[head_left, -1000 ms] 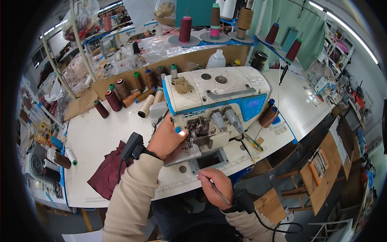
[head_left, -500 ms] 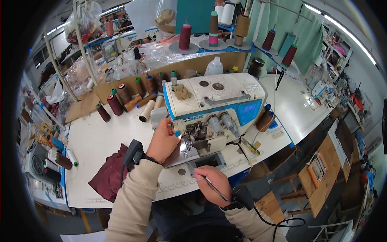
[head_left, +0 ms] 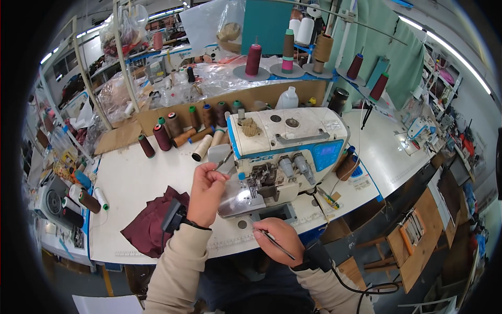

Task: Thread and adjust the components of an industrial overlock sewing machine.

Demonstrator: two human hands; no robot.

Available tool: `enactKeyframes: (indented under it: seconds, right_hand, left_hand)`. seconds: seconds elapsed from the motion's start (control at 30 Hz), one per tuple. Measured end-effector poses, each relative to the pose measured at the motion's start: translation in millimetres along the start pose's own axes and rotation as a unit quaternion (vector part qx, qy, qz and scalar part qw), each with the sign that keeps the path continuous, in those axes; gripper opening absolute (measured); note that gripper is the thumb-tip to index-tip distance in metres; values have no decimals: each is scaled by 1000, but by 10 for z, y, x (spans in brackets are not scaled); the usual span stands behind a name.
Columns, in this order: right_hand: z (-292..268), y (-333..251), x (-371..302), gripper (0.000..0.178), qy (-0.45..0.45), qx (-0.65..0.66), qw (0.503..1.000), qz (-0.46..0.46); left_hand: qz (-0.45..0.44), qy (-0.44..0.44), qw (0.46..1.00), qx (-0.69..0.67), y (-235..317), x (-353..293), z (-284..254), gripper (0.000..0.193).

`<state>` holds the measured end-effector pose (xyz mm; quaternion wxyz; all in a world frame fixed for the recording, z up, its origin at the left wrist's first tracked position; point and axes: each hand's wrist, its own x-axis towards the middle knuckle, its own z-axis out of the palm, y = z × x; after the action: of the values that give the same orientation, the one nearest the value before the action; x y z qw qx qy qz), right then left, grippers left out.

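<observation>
A white and blue overlock sewing machine (head_left: 285, 157) stands on the white table, with its looper parts (head_left: 264, 178) exposed at the front. My left hand (head_left: 205, 192) is raised beside the machine's left end, thumb and fingertips pinched together. A thin dark piece shows just past these fingertips; whether they hold it, or a thread, I cannot make out. Lower down, in front of the machine's base, my right hand (head_left: 280, 240) is closed around slim metal tweezers (head_left: 277, 244), whose far end points toward the machine. Left of my left forearm lies crumpled maroon fabric (head_left: 151, 222).
Several thread cones (head_left: 162, 137) stand and lie behind the machine's left side, before a cardboard strip (head_left: 157, 118). More cones, such as a maroon one (head_left: 253, 60), sit on the rack behind. A white bottle (head_left: 287, 98) is behind the machine. A wooden stool (head_left: 402, 243) stands at right.
My left hand has drawn back from the needle area, slightly left relative to the machine, fingers still pinched. My right hand keeps the tweezers in nearly the same place. The whole view has shifted slightly.
</observation>
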<state>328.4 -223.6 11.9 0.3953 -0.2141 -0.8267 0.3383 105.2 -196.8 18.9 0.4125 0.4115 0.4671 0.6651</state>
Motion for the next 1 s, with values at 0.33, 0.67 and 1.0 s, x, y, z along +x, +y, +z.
enactKeyframes:
  seconds: [0.33,0.67,1.0]
  right_hand:
    - [-63,104,-406,21,70,0,987,146]
    - [-2,91,-800,23,52,29,975,215]
    - [-39,29,-907,23,35,21,980,195]
  left_hand:
    - [-137,9,970,-198,211,-512,-582,35]
    - [-119,-19,990,72,102,-653,-512,15]
    - [78,-40,862,500,83,-479,-331,21]
